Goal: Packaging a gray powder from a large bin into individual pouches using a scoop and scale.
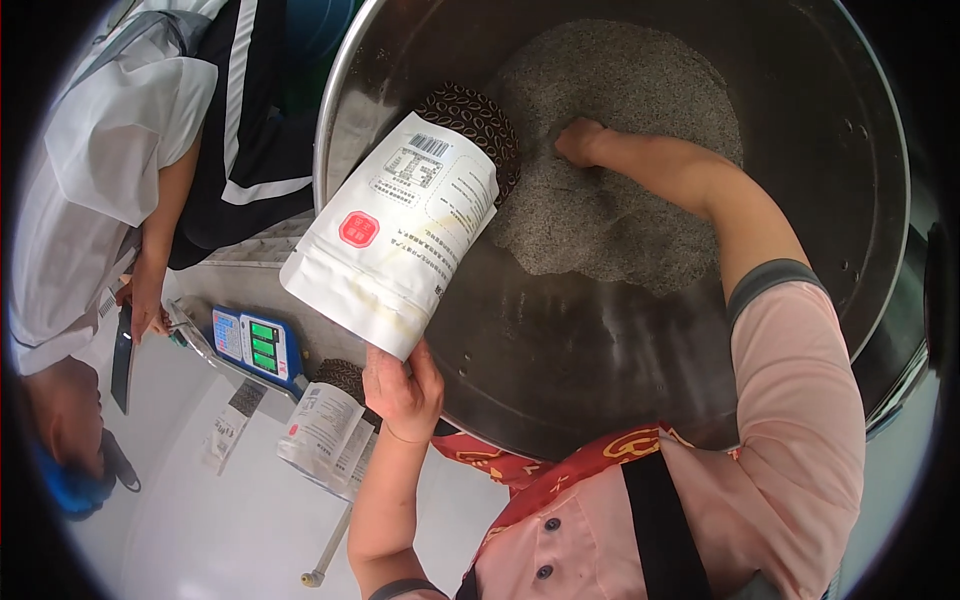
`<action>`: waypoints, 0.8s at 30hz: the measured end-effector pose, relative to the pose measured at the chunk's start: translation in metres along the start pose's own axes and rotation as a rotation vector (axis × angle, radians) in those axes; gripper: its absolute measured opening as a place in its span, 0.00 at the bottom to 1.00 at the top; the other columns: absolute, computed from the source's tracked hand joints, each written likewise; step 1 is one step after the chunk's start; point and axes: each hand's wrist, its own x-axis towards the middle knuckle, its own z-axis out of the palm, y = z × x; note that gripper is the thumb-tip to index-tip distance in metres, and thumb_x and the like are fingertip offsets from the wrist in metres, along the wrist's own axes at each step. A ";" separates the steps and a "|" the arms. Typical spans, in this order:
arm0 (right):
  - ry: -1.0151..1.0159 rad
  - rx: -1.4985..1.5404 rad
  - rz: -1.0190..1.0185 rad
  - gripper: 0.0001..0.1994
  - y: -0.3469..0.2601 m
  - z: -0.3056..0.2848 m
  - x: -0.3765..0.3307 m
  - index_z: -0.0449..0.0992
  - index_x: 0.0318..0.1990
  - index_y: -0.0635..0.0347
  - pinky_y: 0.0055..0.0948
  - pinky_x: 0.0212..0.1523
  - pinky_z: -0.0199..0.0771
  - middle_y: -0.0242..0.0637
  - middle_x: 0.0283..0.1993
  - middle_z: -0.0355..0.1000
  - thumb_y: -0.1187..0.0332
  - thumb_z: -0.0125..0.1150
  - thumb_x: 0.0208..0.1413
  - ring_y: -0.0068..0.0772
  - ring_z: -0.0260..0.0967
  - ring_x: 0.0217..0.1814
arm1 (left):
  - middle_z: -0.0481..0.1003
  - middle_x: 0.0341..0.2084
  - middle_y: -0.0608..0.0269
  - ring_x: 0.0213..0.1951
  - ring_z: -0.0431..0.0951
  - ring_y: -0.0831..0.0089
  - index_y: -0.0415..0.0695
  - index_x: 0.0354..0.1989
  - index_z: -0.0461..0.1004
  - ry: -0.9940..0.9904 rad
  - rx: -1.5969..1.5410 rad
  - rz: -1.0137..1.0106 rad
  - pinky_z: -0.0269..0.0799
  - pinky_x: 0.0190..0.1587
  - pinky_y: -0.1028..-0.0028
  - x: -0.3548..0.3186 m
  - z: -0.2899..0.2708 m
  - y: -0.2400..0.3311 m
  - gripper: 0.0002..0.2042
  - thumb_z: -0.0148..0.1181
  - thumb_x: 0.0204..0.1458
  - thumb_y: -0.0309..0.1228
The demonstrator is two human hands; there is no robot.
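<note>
We hold the white pouch [395, 265] tilted at the metal vat [570, 350], the fingers of our left hand [403, 395] clamped on its near edge. Our right hand [580, 143] dips into the grey-brown grains [640, 85]; we cannot tell whether its fingers are apart or together. Gripped only at that edge, the pouch could swing or slip into the vat if our hold loosens.

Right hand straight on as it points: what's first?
Most likely the grey granular heap; the right hand looks right at its surface, though depth is unclear.
</note>
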 end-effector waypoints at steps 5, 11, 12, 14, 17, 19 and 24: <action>-0.004 -0.006 -0.031 0.11 -0.002 -0.010 -0.012 0.77 0.38 0.64 0.37 0.44 0.73 0.45 0.41 0.74 0.74 0.50 0.50 0.42 0.73 0.44 | 0.76 0.35 0.51 0.32 0.78 0.62 0.33 0.43 0.70 -0.012 0.023 0.018 0.71 0.35 0.74 0.001 0.001 -0.001 0.13 0.57 0.48 0.15; 0.008 0.070 -0.081 0.11 -0.013 -0.014 -0.035 0.77 0.38 0.65 0.37 0.43 0.73 0.45 0.41 0.74 0.73 0.52 0.48 0.43 0.73 0.43 | 0.75 0.35 0.50 0.32 0.77 0.61 0.32 0.42 0.70 -0.017 0.017 0.019 0.71 0.35 0.74 0.002 0.000 0.000 0.12 0.56 0.48 0.15; 0.012 0.067 -0.077 0.11 -0.015 -0.012 -0.039 0.77 0.38 0.65 0.37 0.43 0.73 0.45 0.41 0.74 0.73 0.52 0.48 0.43 0.73 0.43 | 0.75 0.35 0.49 0.32 0.77 0.61 0.32 0.42 0.70 -0.028 0.017 0.012 0.71 0.35 0.74 0.001 -0.001 0.000 0.11 0.56 0.48 0.15; 0.022 0.108 -0.115 0.11 -0.020 -0.010 -0.044 0.77 0.38 0.64 0.38 0.43 0.73 0.45 0.39 0.74 0.72 0.53 0.47 0.44 0.73 0.42 | 0.75 0.35 0.49 0.32 0.77 0.61 0.32 0.42 0.70 -0.032 0.005 0.012 0.71 0.35 0.74 0.002 -0.001 0.000 0.11 0.55 0.49 0.15; 0.030 0.177 -0.122 0.11 -0.026 -0.001 -0.047 0.77 0.38 0.63 0.39 0.43 0.72 0.45 0.38 0.74 0.71 0.54 0.46 0.45 0.73 0.42 | 0.74 0.33 0.46 0.32 0.76 0.55 0.33 0.39 0.70 -0.045 -0.031 -0.001 0.71 0.33 0.69 0.004 -0.001 0.001 0.10 0.55 0.46 0.14; 0.037 0.167 -0.157 0.11 -0.031 0.002 -0.051 0.77 0.37 0.63 0.40 0.42 0.72 0.45 0.38 0.74 0.71 0.54 0.46 0.45 0.72 0.41 | 0.73 0.32 0.43 0.31 0.75 0.49 0.33 0.36 0.69 -0.047 -0.053 -0.010 0.71 0.31 0.64 0.005 0.000 0.001 0.10 0.56 0.43 0.13; 0.058 0.171 -0.224 0.11 -0.040 0.002 -0.075 0.77 0.36 0.63 0.42 0.40 0.71 0.46 0.36 0.74 0.69 0.56 0.45 0.46 0.72 0.40 | 0.73 0.33 0.45 0.34 0.75 0.50 0.34 0.36 0.68 0.003 -0.056 0.046 0.71 0.34 0.64 0.005 0.004 0.001 0.10 0.56 0.44 0.14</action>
